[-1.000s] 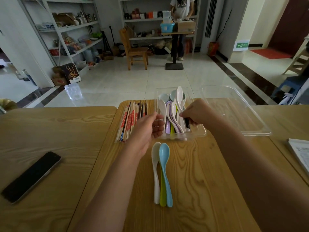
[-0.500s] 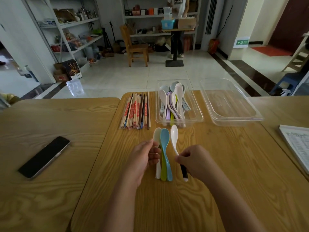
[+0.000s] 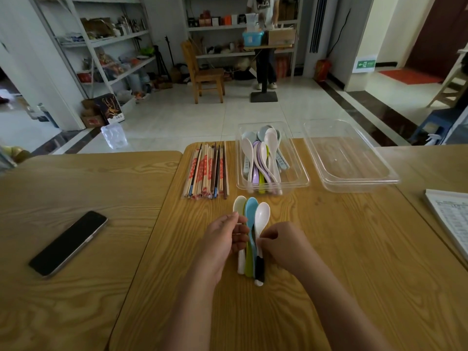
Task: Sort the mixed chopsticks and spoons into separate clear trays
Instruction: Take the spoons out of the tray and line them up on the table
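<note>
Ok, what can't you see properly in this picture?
All in the head view:
- Black-handled spoon: mid-handle hidden by the right hand.
- Green spoon: bowl hidden under the blue spoon; the left hand covers more.
- Tray: the spoons inside overlap, so the count is unclear.
- Paper: cut off by the right edge, print too small to read.

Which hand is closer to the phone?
Left. The left hand sits right of the phone, at the spoons; the right hand is farther right, on the spoons' other side.
</note>
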